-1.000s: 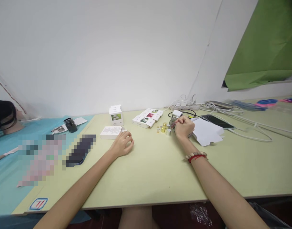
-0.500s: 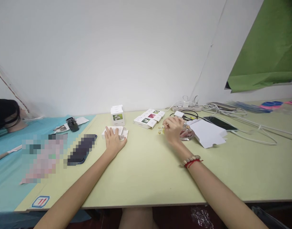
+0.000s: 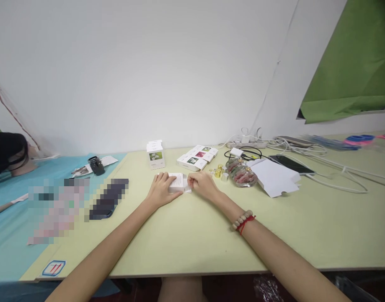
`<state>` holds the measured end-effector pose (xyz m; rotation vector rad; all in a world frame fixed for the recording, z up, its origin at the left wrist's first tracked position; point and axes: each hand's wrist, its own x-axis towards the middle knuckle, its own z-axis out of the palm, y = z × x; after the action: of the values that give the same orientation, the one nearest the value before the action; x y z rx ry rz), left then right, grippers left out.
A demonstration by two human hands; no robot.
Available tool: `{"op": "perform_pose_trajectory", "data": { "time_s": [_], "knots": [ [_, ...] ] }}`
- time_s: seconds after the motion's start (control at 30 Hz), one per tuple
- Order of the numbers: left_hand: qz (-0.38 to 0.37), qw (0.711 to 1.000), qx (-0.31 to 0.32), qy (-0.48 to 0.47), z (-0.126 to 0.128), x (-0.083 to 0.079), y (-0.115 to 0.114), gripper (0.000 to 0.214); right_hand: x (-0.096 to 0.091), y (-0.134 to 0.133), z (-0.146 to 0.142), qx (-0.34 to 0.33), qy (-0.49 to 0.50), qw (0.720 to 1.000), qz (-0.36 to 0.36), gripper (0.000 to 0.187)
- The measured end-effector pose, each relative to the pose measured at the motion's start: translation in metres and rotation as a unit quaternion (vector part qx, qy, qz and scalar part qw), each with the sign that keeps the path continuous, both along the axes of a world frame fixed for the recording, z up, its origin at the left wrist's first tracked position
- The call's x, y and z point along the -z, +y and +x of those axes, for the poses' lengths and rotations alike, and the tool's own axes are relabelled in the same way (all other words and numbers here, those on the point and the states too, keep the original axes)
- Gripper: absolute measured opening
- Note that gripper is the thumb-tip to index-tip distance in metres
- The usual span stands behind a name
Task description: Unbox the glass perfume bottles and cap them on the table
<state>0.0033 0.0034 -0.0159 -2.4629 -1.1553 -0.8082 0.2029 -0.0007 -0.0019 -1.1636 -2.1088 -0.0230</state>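
A small white carton (image 3: 177,180) with fine print lies flat on the table. My left hand (image 3: 162,189) grips it from the left side, thumb along the near edge. At the carton's right end, where a flap (image 3: 188,189) sticks out, my right hand (image 3: 204,184) has its fingers curled and pinched together. What they hold, if anything, is hidden. Small gold and silver caps (image 3: 222,171) stand to the right of my right hand, beside clear packs (image 3: 242,174) of reddish and greenish contents.
White cartons (image 3: 156,157) with flower pictures stand at the back, and several more (image 3: 197,157) lie to their right. An opened white box (image 3: 275,176), a tablet (image 3: 291,163) and cables (image 3: 321,153) are at the right. A phone (image 3: 112,197) and a dark jar (image 3: 96,165) lie left.
My left hand has moved right with the carton. My right hand has come left from the caps and packs to the carton's right end, uncovering them.
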Motion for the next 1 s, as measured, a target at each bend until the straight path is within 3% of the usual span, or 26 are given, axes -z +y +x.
{"op": "perform_pose_trajectory", "data": {
  "time_s": [0.23,0.47,0.67,0.8,1.0],
  "knots": [
    [-0.006,1.000,-0.005,-0.024,-0.0015,0.0009,0.0016,0.051,-0.0011,-0.0026,-0.0006,0.021,-0.045,0.997,-0.058,0.021],
    [-0.011,0.998,-0.047,-0.027,-0.0002,0.0045,0.0031,0.069,0.0011,-0.0019,-0.0012,0.064,-0.043,0.992,-0.100,0.023],
    [-0.032,0.997,-0.070,-0.016,-0.0008,0.0087,0.0061,0.075,0.0042,0.0000,-0.0002,0.038,-0.031,0.992,-0.119,0.030],
    [-0.043,0.997,-0.060,-0.013,-0.0025,0.0073,0.0059,0.076,0.0031,-0.0024,-0.0032,-0.009,-0.051,0.987,-0.151,0.040],
    [-0.045,0.999,-0.013,0.003,-0.0034,0.0022,0.0029,0.070,0.0044,-0.0024,-0.0065,-0.002,-0.024,0.980,-0.196,0.041]
  ]
}}
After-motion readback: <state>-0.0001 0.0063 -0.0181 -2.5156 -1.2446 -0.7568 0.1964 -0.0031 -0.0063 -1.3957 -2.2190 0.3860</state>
